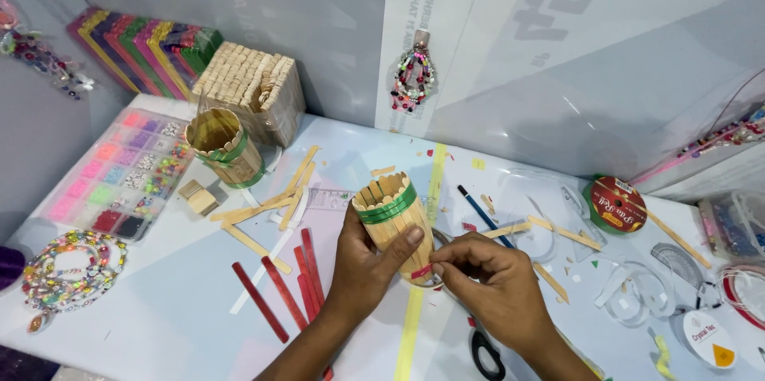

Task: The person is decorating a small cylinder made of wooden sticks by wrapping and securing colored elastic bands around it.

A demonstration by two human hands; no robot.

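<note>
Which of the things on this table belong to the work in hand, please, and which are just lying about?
In hand: stick cup, held by left hand; red strip, pinched by right hand.

Lying about: second stick cup, bead box, red sticks, scissors, ribbon spool.

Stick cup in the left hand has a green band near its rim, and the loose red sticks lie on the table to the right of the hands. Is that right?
Not quite. The head view shows the stick cup in the left hand with a green band near its rim, but the loose red sticks lie on the table to the left of the hands, not the right. The right hand pinches at the cup's lower end.
</note>
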